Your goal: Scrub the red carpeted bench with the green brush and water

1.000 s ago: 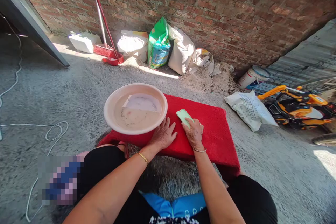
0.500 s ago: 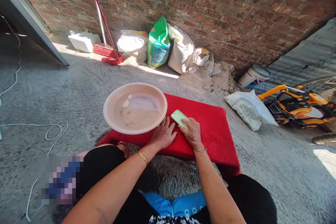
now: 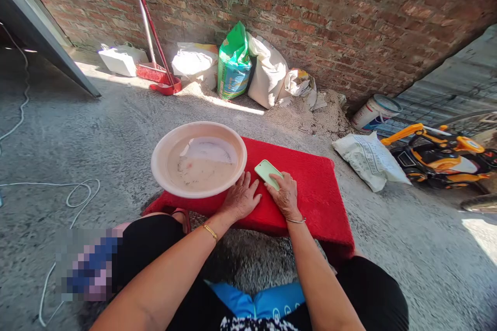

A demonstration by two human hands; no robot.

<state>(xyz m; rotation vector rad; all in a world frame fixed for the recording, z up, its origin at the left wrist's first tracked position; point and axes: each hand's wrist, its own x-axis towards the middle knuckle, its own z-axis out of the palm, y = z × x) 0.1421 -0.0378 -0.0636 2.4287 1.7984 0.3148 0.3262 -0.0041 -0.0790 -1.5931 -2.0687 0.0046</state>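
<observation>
A red fabric cover (image 3: 310, 186) lies over a low bench or table in front of my knees. On its left part stands a wide pale pink basin (image 3: 161, 181) holding water with small dark specks in it. My left hand (image 3: 241, 199) rests flat on the red cover, fingers spread, their tips close to the basin's rim. To the right, my right hand (image 3: 285, 195) grips the lower end of a light green mobile phone (image 3: 267, 171), which is low over the cover; whether it touches the fabric I cannot tell.
Along the brick wall stand a red broom and dustpan (image 3: 166, 88), a green bag (image 3: 234, 70) and white sacks (image 3: 267, 77). At right are a bucket (image 3: 375, 114), a white sack (image 3: 367, 160) and a yellow toy digger (image 3: 442, 158). A white cable (image 3: 83, 184) loops on the floor at left.
</observation>
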